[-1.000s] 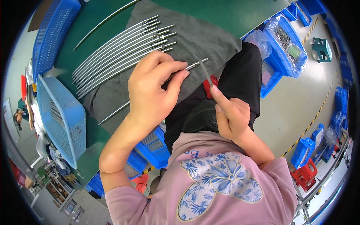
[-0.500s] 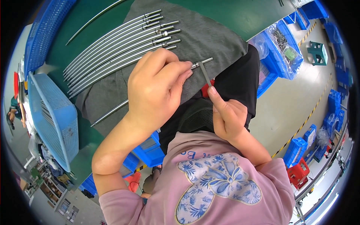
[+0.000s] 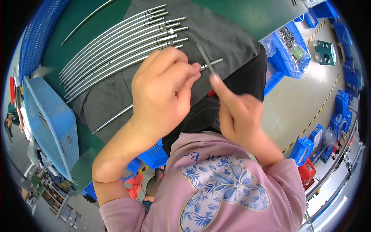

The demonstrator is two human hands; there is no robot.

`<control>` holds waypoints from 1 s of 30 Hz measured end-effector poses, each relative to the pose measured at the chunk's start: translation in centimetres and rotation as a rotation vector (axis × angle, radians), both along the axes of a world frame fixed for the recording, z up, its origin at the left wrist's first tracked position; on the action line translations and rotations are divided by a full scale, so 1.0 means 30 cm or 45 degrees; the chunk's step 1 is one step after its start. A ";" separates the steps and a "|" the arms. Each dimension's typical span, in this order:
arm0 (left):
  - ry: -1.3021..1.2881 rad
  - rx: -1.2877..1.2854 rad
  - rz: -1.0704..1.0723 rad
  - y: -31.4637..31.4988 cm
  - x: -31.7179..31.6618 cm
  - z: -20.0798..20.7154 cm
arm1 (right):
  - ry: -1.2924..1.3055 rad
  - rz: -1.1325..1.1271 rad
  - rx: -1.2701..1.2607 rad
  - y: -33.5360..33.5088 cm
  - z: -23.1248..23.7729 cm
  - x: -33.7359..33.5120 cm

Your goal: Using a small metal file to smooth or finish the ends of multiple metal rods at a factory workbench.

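One slim, shiny rod [image 3: 217, 61] juts from the pinching left hand [image 3: 160, 85], right hand [image 3: 241, 112] gripping a grey strip [image 3: 203, 53].

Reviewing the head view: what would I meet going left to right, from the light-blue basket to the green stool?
Light-blue basket, left hand, flat grey strip, right hand, clear plastic bag of small parts, green stool.

rods [image 3: 116, 57]: side by side, partly on cloth [image 3: 228, 34] | cloth: on table [image 3: 247, 15] | basket [image 3: 67, 131]: left of cloth | stool [image 3: 325, 53]: far right
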State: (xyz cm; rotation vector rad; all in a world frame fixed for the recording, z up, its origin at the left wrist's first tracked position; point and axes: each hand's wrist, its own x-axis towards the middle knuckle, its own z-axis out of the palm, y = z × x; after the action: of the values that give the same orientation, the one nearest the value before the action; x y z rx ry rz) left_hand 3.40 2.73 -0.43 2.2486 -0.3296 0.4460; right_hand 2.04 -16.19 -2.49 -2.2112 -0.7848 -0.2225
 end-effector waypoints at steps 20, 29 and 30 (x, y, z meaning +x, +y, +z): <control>-0.255 0.396 -0.044 -0.003 0.000 -0.012 | -0.165 -0.053 0.044 0.002 -0.064 -0.009; -0.222 0.380 -0.090 0.011 0.008 -0.009 | -0.029 0.006 -0.095 0.016 0.029 0.015; -0.218 0.348 -0.072 0.011 0.012 -0.008 | -0.171 -0.073 0.044 0.057 -0.031 0.046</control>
State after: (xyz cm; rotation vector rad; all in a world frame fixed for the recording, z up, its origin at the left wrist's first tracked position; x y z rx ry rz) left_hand 3.76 3.07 -0.66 2.4628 -0.5715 0.5953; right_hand 3.42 -14.48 -3.40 -2.2053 -0.7840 -0.4140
